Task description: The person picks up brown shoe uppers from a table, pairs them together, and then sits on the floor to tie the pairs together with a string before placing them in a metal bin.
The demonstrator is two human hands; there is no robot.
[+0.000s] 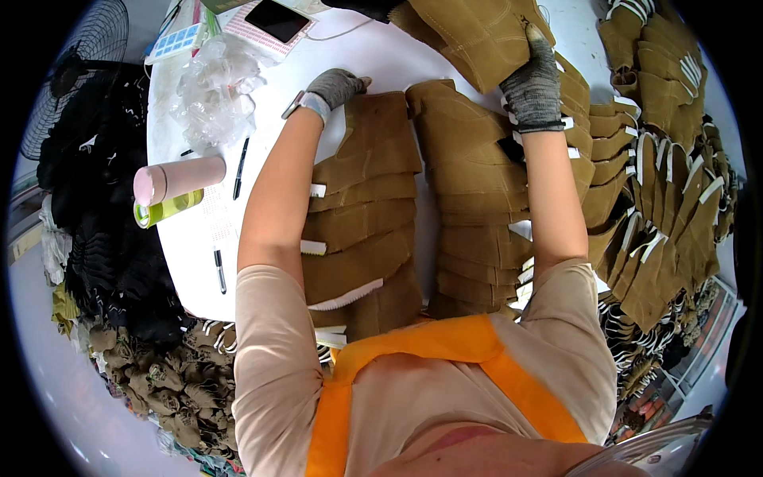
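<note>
My right hand (534, 94), in a grey knit glove with bare fingertips, grips the edge of a brown suede boot upper (469, 40). Its thumb lies on top, and the other fingers are hidden. This piece is raised over the far side of the table. My left hand (338, 86), gloved alike, rests just beyond the far end of a left stack of brown suede uppers (369, 155), a finger stretched to the right and nothing seen in it. Beside that stack lies a second overlapping stack of uppers (469, 171), partly under my right forearm.
On the white table (270, 171) lie a pink bottle (187, 178), a green cup (171, 208), pens (241, 168), crumpled clear plastic (211, 91) and a phone (278, 20). More brown uppers (664, 238) are heaped right. Black pieces (103, 207) and a fan (83, 56) stand left.
</note>
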